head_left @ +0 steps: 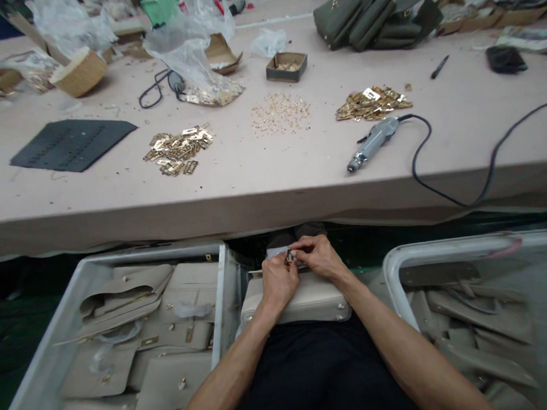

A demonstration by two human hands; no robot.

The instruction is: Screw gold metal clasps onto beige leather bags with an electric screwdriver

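A beige handbag (312, 299) lies across my lap, its end with small metal feet towards me. My left hand (279, 282) is closed at the bag's far edge, fingers curled around a small shiny metal fitting (290, 255). From the other side my right hand (319, 257) pinches at the same fitting with thumb and forefinger. The fingertips of both hands nearly meet there, and part of the fitting is hidden by them. Whether it is fixed to the bag I cannot tell.
On the table lie gold metal plates (178, 149), scattered tiny screws (280, 114), more gold fittings (372, 103) and a corded electric screwdriver (372, 143). A small box (287, 66) stands behind. Bins with beige bags flank me, left (223, 290) and right (393, 271). Dark green bags (345, 19) sit farther back.
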